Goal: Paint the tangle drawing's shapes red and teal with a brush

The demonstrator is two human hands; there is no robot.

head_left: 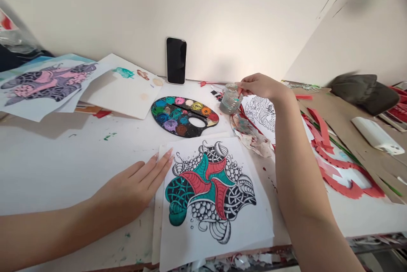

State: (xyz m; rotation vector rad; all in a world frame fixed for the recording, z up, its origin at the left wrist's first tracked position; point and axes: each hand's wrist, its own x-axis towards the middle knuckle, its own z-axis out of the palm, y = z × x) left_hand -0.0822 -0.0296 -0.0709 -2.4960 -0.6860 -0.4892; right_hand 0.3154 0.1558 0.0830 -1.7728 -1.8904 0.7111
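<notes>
Flat, released left grip (125,191) steadies white inked paper (210,195) while the clenched right grip (263,87) holds a thin red brush (240,92) at a clear glass jar (229,101).

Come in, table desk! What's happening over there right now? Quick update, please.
Right hand pinching a red-handled brush at a glass jar. Left hand flat, fingertips on the sheet of an inked drawing. Paint palette just beyond that sheet.
</notes>
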